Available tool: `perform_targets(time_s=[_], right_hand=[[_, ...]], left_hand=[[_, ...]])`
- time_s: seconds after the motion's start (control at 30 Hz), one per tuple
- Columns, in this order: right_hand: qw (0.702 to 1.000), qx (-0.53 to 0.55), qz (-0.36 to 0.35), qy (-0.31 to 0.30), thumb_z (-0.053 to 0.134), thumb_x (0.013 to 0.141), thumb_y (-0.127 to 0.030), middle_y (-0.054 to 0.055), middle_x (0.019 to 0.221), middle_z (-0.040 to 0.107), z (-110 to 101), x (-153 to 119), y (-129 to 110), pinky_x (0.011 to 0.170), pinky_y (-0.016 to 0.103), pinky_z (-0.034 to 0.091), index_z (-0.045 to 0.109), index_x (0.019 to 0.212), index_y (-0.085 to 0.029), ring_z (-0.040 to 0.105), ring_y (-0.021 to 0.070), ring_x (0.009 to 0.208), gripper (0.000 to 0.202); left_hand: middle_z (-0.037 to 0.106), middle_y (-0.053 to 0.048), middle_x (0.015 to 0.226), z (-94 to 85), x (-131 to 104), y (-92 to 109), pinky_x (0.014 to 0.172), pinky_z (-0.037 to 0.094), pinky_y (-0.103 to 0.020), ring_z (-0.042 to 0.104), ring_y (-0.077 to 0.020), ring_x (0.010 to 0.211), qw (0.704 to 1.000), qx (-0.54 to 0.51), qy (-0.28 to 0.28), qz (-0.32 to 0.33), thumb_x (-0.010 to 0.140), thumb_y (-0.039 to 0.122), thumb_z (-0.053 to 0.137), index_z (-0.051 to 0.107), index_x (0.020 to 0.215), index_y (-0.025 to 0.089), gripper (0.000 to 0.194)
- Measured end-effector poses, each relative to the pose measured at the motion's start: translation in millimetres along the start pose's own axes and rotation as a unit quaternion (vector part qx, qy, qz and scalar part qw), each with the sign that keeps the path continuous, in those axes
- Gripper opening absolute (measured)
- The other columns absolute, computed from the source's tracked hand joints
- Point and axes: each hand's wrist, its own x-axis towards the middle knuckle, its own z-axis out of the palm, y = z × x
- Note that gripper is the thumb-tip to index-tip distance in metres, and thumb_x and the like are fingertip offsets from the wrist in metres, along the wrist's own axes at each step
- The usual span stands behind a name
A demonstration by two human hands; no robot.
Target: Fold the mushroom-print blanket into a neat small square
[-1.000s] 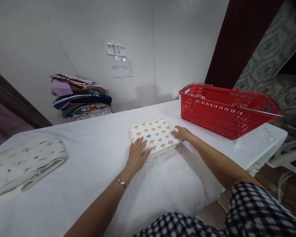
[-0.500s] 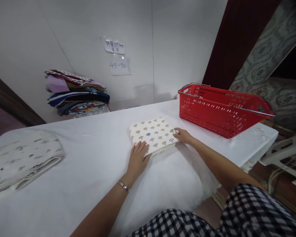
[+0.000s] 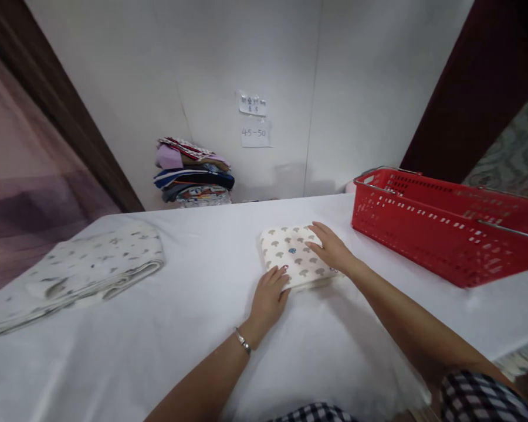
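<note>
A small folded cloth (image 3: 298, 268), white with grey mushroom prints and a few coloured ones, lies flat in front of me on the white-covered table. My left hand (image 3: 269, 300) rests on its near left corner, fingers stretched over the top and the thumb beside the front edge. Across the right part of the cloth lies my right hand (image 3: 333, 249), fingers extended and thumb apart, covering some of the print. Neither hand grips the cloth.
To the left is a larger folded white cloth (image 3: 114, 252) with dark speckles. A red plastic basket (image 3: 422, 234) with metal handles stands on the right. Stacked clothes (image 3: 196, 176) sit by the wall at the back, near paper signs (image 3: 254, 133).
My right hand has slid from the cloth's right edge onto its top. The left hand stays at the near left corner. My view has turned left, so everything appears further right.
</note>
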Motion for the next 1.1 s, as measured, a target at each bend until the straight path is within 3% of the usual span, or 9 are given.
perform_targets(time_s=[0.13,0.23,0.4,0.5,0.8,0.93,1.03,1.1], right_hand=[[0.998,0.02,-0.053,0.02,0.034,0.094,-0.048,0.009,0.155,0.016,6.9,43.9,-44.1,0.112,0.045,0.019,0.024,0.146,-0.021,0.009,0.0237,0.143,0.059],[0.998,0.011,-0.06,0.001,0.03,0.094,-0.052,0.01,0.156,0.01,32.3,69.0,-61.6,0.112,0.047,0.012,0.019,0.148,-0.019,0.001,0.0242,0.143,0.064],[0.977,-0.026,-0.052,-0.205,0.028,0.093,-0.055,0.009,0.156,0.014,96.2,82.9,-60.0,0.113,0.048,0.006,0.02,0.148,-0.019,0.005,0.0233,0.143,0.067],[0.97,-0.024,-0.05,-0.236,0.024,0.092,-0.057,0.007,0.156,0.011,113.7,82.9,-53.7,0.113,0.048,0.004,0.02,0.148,-0.018,0.006,0.0232,0.143,0.068],[0.975,-0.022,-0.042,-0.219,0.024,0.092,-0.057,0.009,0.157,0.006,106.2,84.6,-67.2,0.112,0.05,0.001,0.019,0.148,-0.019,0.001,0.0246,0.143,0.068],[0.967,-0.003,-0.039,-0.253,0.025,0.091,-0.057,0.01,0.156,0.008,104.3,84.4,-74.5,0.112,0.05,0.002,0.018,0.149,-0.017,0.004,0.0251,0.143,0.07],[0.967,0.003,-0.045,-0.252,0.024,0.092,-0.058,0.009,0.156,0.009,89.3,85.8,-67.0,0.112,0.049,0.006,0.022,0.148,-0.019,0.004,0.0249,0.143,0.069],[0.977,-0.018,-0.042,-0.21,0.023,0.092,-0.06,0.007,0.157,0.007,77.4,84.2,-49.9,0.112,0.048,0.004,0.022,0.148,-0.02,0.001,0.0238,0.143,0.069]], left_hand=[[0.051,-0.005,0.137,-0.2,-2.3,1.9,0.107,0.036,-0.049,0.04,-0.0245,0.131,1.0,0.006,0.002,-0.002,0.086,0.018,0.05,0.058,0.117,0.023,0.032],[0.049,-0.006,0.139,-0.9,-3.9,3.6,0.108,0.034,-0.05,0.038,-0.025,0.133,1.0,0.008,-0.01,-0.008,0.086,0.018,0.049,0.055,0.121,0.022,0.036],[0.044,-0.006,0.143,0.2,-6.6,4.4,0.11,0.029,-0.052,0.031,-0.0252,0.137,0.998,0.012,-0.053,-0.018,0.084,0.016,0.051,0.052,0.125,0.023,0.042],[0.042,-0.006,0.144,1.6,-8.1,4.1,0.111,0.027,-0.052,0.029,-0.0254,0.138,0.998,0.013,-0.061,-0.022,0.083,0.015,0.051,0.051,0.126,0.023,0.044],[0.036,-0.007,0.148,4.5,-9.2,1.3,0.112,0.024,-0.052,0.024,-0.0263,0.14,0.997,0.009,-0.073,-0.024,0.08,0.017,0.051,0.047,0.13,0.019,0.05],[0.035,-0.007,0.149,2.4,-8.4,0.6,0.113,0.024,-0.05,0.024,-0.0247,0.14,0.996,0.016,-0.08,-0.028,0.08,0.015,0.05,0.046,0.131,0.019,0.051],[0.035,-0.006,0.149,1.3,-8.4,-1.2,0.112,0.025,-0.049,0.023,-0.0243,0.14,0.996,0.015,-0.089,-0.025,0.082,0.016,0.049,0.046,0.132,0.02,0.05],[0.034,-0.006,0.149,1.2,-8.3,-2.1,0.112,0.026,-0.049,0.023,-0.0244,0.14,0.995,0.014,-0.094,-0.026,0.084,0.018,0.049,0.045,0.133,0.02,0.05]])
